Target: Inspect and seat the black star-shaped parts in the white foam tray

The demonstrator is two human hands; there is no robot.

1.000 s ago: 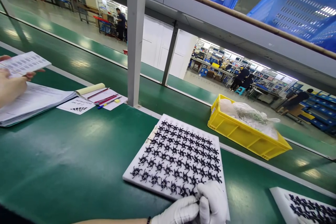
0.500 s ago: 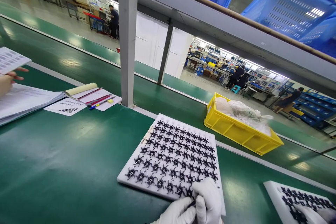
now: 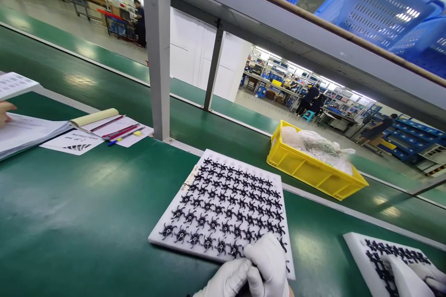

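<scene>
A white foam tray [image 3: 223,209] holds rows of black bladed wheels and lies at an angle on the green table. At its near right edge my right hand [image 3: 267,264], in a white glove, has its fingers curled together. My left hand [image 3: 226,279], gloved too, meets it from the left with fingers pressed together. Something dark shows between the two hands, but the fingers hide most of it, and I cannot make out what it is.
Beyond the tray stands a yellow crate [image 3: 313,167] with plastic bags. A metal post [image 3: 156,55] rises at the back left, near papers [image 3: 75,141] and pens. Another person's gloved hand [image 3: 400,274] is over a second foam tray [image 3: 358,250] on the right.
The view has shifted slightly. My two hands have come closer together, and the dark piece between them shows less. The bare hand at the far left has moved off the white sheet there.
</scene>
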